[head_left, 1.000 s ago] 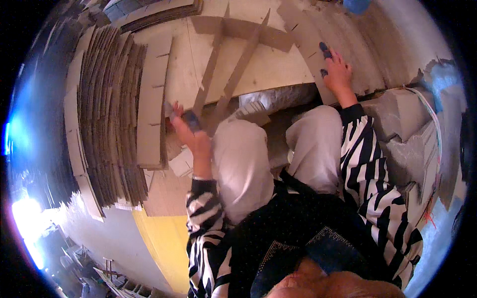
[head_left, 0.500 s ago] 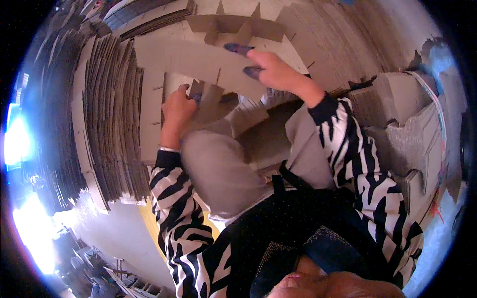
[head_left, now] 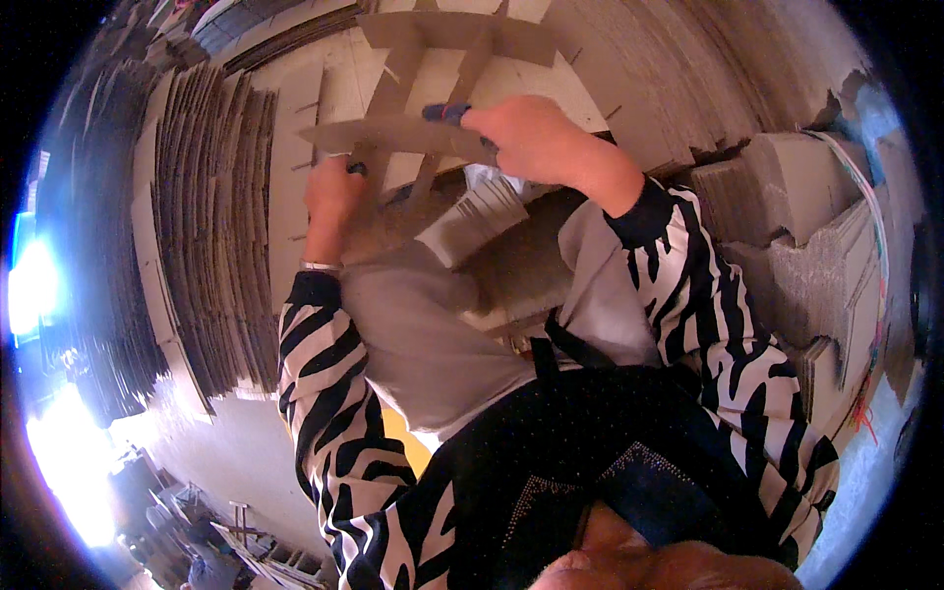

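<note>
Between my hands a flat cardboard strip [head_left: 398, 134] stands nearly on edge, lying across two long upright cardboard dividers [head_left: 401, 71]. My left hand [head_left: 334, 192] is closed at the strip's left end, with a dark cover on a fingertip. At the right end, my right hand [head_left: 536, 138] grips the strip, dark covers on its fingers too. Farther off, another cross strip [head_left: 462, 37] sits across the same dividers. Whether the held strip has slotted into them I cannot tell. Just above my lap lies a small bundle of cardboard strips [head_left: 477, 221].
Tall stacks of cardboard sheets [head_left: 211, 226] rise on the left. More stacked cardboard [head_left: 669, 79] lines the far right, with further piles [head_left: 816, 265] beside my right arm. A slotted cardboard sheet [head_left: 295, 177] lies left of my left hand.
The held strip has turned from its broad face showing to nearly edge-on, down against the dividers. My left hand has moved away from me and slightly left, onto its end.
</note>
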Demonstrator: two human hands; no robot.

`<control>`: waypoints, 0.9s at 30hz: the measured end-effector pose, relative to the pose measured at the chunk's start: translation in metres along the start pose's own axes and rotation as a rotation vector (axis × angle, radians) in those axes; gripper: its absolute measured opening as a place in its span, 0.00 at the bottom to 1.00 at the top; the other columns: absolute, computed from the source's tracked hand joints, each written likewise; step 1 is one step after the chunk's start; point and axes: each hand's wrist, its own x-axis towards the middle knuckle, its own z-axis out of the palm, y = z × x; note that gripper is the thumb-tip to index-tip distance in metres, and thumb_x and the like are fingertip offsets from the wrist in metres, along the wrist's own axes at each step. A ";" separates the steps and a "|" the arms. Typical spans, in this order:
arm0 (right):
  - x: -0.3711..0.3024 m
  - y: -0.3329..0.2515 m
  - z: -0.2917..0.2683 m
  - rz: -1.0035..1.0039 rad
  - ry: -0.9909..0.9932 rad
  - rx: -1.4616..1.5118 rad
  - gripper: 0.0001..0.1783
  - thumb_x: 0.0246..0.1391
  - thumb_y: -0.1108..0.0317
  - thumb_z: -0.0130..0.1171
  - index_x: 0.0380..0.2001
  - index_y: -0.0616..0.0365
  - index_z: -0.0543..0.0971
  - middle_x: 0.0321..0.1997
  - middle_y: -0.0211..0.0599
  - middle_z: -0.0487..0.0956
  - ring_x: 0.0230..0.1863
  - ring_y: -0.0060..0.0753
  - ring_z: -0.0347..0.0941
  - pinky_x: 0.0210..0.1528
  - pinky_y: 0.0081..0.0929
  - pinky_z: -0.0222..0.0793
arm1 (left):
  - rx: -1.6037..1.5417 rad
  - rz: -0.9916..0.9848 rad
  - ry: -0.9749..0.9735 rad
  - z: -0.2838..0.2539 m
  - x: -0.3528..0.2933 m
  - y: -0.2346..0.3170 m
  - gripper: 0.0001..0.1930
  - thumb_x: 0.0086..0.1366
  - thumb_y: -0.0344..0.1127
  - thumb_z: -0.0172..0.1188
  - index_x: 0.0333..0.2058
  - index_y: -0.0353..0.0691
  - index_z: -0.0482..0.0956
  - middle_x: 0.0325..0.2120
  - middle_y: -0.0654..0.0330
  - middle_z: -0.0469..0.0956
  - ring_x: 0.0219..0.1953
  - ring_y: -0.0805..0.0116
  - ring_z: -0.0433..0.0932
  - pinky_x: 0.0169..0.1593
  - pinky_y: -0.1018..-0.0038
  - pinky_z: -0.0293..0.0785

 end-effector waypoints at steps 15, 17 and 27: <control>0.004 0.022 0.043 0.057 -0.002 0.115 0.19 0.43 0.74 0.53 0.43 0.50 0.75 0.31 0.47 0.79 0.36 0.56 0.76 0.37 0.50 0.69 | -0.135 0.222 0.233 -0.016 -0.046 0.031 0.17 0.49 0.34 0.58 0.41 0.42 0.78 0.34 0.49 0.79 0.39 0.48 0.78 0.41 0.58 0.74; 0.009 0.018 0.043 0.015 0.043 0.107 0.20 0.43 0.74 0.53 0.44 0.50 0.75 0.31 0.48 0.79 0.36 0.56 0.76 0.37 0.50 0.70 | -0.119 0.234 0.041 -0.012 -0.049 0.026 0.17 0.49 0.32 0.58 0.41 0.42 0.78 0.33 0.48 0.79 0.39 0.47 0.78 0.40 0.57 0.74; 0.015 0.026 0.076 -0.007 0.126 0.148 0.14 0.42 0.75 0.55 0.36 0.53 0.75 0.27 0.48 0.77 0.33 0.56 0.74 0.34 0.47 0.68 | -0.118 0.413 -0.136 0.018 -0.047 0.037 0.14 0.48 0.32 0.58 0.36 0.39 0.79 0.31 0.45 0.79 0.37 0.43 0.77 0.42 0.54 0.74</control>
